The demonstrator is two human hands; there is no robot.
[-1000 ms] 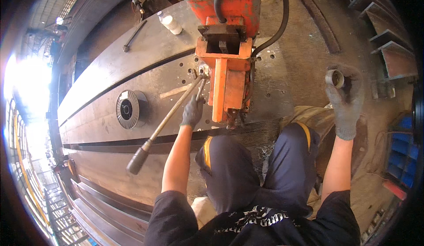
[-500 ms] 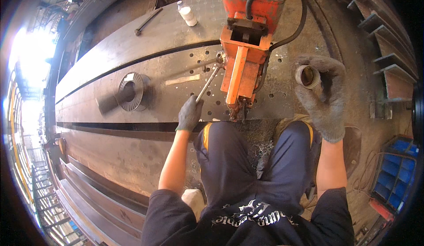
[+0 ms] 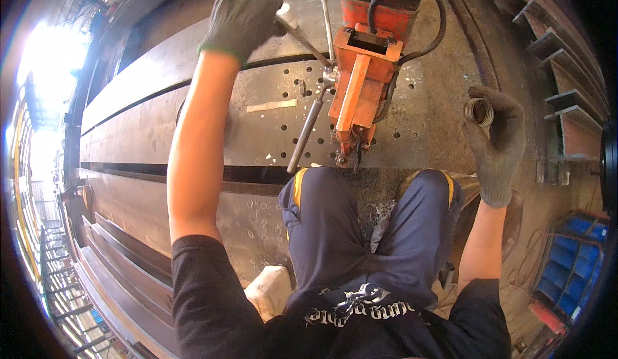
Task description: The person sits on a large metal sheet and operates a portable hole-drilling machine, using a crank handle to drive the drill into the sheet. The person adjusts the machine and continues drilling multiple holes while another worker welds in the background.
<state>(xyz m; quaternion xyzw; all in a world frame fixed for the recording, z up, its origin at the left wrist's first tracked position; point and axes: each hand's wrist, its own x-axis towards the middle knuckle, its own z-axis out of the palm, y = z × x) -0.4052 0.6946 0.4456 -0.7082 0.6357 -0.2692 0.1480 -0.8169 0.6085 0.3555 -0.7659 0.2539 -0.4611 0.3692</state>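
My gloved left hand (image 3: 243,18) is raised at the upper left, its fingers bent at the outer end of a feed lever (image 3: 301,41). This lever is one of three spokes on the hub (image 3: 329,75) of an orange drilling machine (image 3: 353,92). A second spoke (image 3: 324,5) points away from me, and a third (image 3: 304,137) points toward my knees. Off to the right, my gloved right hand (image 3: 502,143) grips a small round hollow piece with a ribbed wall (image 3: 478,112) between thumb and fingers. Its open end faces up.
The machine stands on a steel plate (image 3: 257,127) with several drilled holes. A pale flat strip (image 3: 271,105) lies left of it. A black cable (image 3: 444,24) loops beside the machine. Angled steel pieces (image 3: 570,104) line the far right, above a blue compartment tray (image 3: 566,256).
My left hand has swung up and away from me, turning the spokes. It now covers part of the bottle, and my arm hides the dark ring. My right hand has shifted slightly right.
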